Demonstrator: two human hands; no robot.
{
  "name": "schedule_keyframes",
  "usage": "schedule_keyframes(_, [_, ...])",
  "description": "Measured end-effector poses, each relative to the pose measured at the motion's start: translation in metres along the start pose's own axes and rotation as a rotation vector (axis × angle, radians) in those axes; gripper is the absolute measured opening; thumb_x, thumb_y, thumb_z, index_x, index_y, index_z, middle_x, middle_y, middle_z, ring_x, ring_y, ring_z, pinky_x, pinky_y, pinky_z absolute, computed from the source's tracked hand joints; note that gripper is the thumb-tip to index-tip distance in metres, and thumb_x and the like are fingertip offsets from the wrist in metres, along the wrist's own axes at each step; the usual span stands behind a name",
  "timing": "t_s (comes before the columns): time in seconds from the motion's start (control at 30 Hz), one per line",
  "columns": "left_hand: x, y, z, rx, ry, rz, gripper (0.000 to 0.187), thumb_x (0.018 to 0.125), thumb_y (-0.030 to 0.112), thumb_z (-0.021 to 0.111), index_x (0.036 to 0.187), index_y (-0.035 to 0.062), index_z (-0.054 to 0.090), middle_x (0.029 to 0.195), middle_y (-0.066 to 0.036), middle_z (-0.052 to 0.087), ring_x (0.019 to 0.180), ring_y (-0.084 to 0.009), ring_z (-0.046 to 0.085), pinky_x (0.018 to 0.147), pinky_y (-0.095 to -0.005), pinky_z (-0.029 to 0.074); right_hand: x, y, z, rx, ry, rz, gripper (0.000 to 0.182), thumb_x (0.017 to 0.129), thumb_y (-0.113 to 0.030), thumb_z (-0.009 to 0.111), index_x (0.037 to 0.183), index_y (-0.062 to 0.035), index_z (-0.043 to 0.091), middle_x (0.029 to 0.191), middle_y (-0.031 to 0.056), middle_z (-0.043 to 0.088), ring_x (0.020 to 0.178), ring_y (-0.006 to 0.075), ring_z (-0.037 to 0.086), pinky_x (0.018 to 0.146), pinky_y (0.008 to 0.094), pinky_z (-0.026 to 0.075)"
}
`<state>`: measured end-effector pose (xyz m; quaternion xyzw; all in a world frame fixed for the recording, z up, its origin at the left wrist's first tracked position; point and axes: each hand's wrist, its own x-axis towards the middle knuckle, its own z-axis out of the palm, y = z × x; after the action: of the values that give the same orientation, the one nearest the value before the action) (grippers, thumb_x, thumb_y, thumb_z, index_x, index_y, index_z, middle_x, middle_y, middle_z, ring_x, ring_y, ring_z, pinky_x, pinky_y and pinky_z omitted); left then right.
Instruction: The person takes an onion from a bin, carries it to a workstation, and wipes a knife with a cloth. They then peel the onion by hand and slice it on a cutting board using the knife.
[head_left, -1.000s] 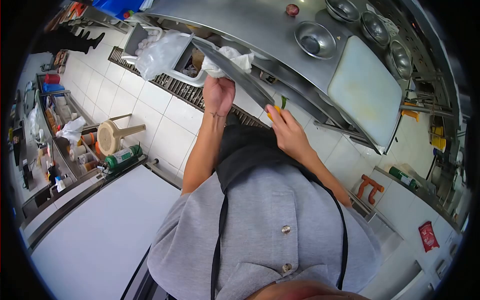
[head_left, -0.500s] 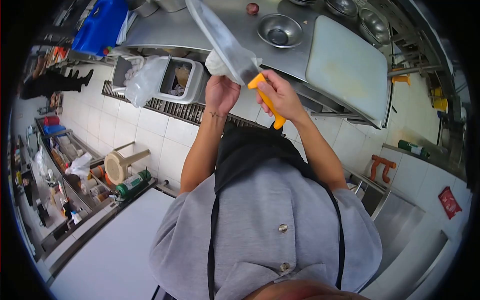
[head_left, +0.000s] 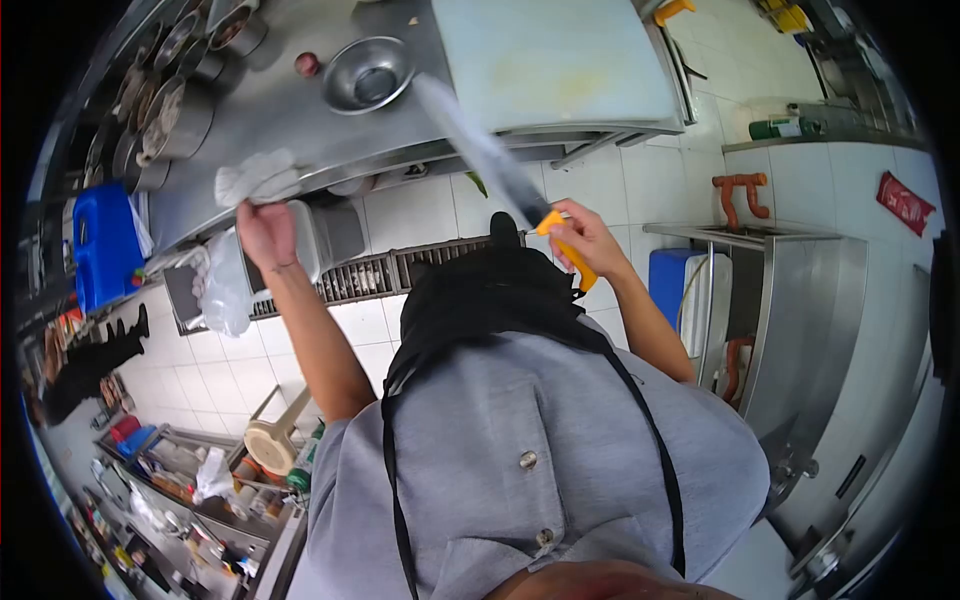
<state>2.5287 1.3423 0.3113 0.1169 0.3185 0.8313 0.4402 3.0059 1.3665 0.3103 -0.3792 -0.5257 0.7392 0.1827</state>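
My right hand (head_left: 582, 243) is wrapped around the orange handle of a large kitchen knife (head_left: 490, 165). The broad blade points up and to the left, its tip near the cutting board's left edge, slightly blurred. Out to the left, my left hand (head_left: 267, 236) holds a bunched white cloth (head_left: 262, 178) at the edge of the steel counter; the cloth covers most of its fingers. A steel bowl (head_left: 345, 98) and a red onion (head_left: 307, 65) are on the counter between the cloth and the board.
A white cutting board (head_left: 540, 60) lies on the steel counter (head_left: 290, 115). Several metal pots (head_left: 185, 120) and a blue jug (head_left: 108, 245) stand at the left. Below are bins with a plastic bag (head_left: 228, 290) and a floor drain (head_left: 365, 283). Another person (head_left: 85, 375) is at far left.
The cloth has come away from the blade. My left hand has moved left with it to the counter edge, while my right hand keeps the knife apart. The view has turned rightward.
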Motion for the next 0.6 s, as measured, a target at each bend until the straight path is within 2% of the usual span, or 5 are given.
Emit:
schedule_keyframes(0.27, [0.105, -0.002, -0.033, 0.963, 0.246, 0.090, 0.043, 0.085, 0.012, 0.070, 0.124, -0.0031, 0.058, 0.099, -0.008, 0.067, 0.087, -0.0161, 0.062, 0.075, -0.0267, 0.047, -0.031, -0.010, -0.071, 0.216, 0.613, 0.048, 0.020, 0.096, -0.026, 0.055, 0.102, -0.0089, 0.048, 0.056, 0.0056, 0.052, 0.039, 0.0134, 0.050, 0.035, 0.0271, 0.040])
schedule_keyframes(0.37, [0.135, -0.026, -0.067, 1.324, 0.182, -0.053, 0.058, 0.080, 0.024, 0.075, 0.130, 0.0026, 0.056, 0.097, -0.009, 0.066, 0.088, -0.0174, 0.061, 0.079, -0.0275, 0.046, -0.029, -0.015, -0.100, 0.116, 0.706, 0.149, 0.021, 0.096, -0.027, 0.053, 0.112, -0.0118, 0.051, 0.058, 0.0057, 0.052, 0.039, 0.0124, 0.048, 0.033, 0.0263, 0.039])
schedule_keyframes(0.43, [0.139, -0.040, -0.068, 1.714, 0.131, 0.129, 0.070, 0.073, 0.040, 0.079, 0.131, 0.0077, 0.057, 0.095, -0.012, 0.066, 0.092, -0.0246, 0.063, 0.086, -0.0342, 0.047, -0.024, -0.026, -0.117, -0.014, 0.759, 0.136, 0.041, 0.096, -0.027, 0.054, 0.134, -0.0146, 0.046, 0.059, 0.0041, 0.051, 0.039, 0.0110, 0.046, 0.034, 0.0260, 0.038])
schedule_keyframes(0.5, [0.127, -0.052, -0.063, 2.241, 0.079, 0.613, 0.074, 0.069, 0.048, 0.078, 0.130, 0.0098, 0.058, 0.099, -0.017, 0.067, 0.099, -0.0335, 0.063, 0.093, -0.0412, 0.047, -0.016, -0.037, -0.131, -0.070, 0.772, 0.123, 0.049, 0.096, -0.027, 0.054, 0.142, -0.0184, 0.039, 0.060, 0.0031, 0.050, 0.039, 0.0103, 0.045, 0.034, 0.0258, 0.038])
schedule_keyframes(0.6, [0.124, -0.046, -0.060, 2.232, 0.057, 0.464, 0.059, 0.076, 0.038, 0.073, 0.126, 0.0094, 0.060, 0.110, -0.023, 0.065, 0.106, -0.0388, 0.060, 0.094, -0.0441, 0.046, 0.001, -0.044, -0.147, -0.157, 0.751, 0.114, 0.060, 0.095, -0.028, 0.055, 0.150, -0.0236, 0.031, 0.060, 0.0020, 0.047, 0.041, 0.0097, 0.044, 0.036, 0.0266, 0.038])
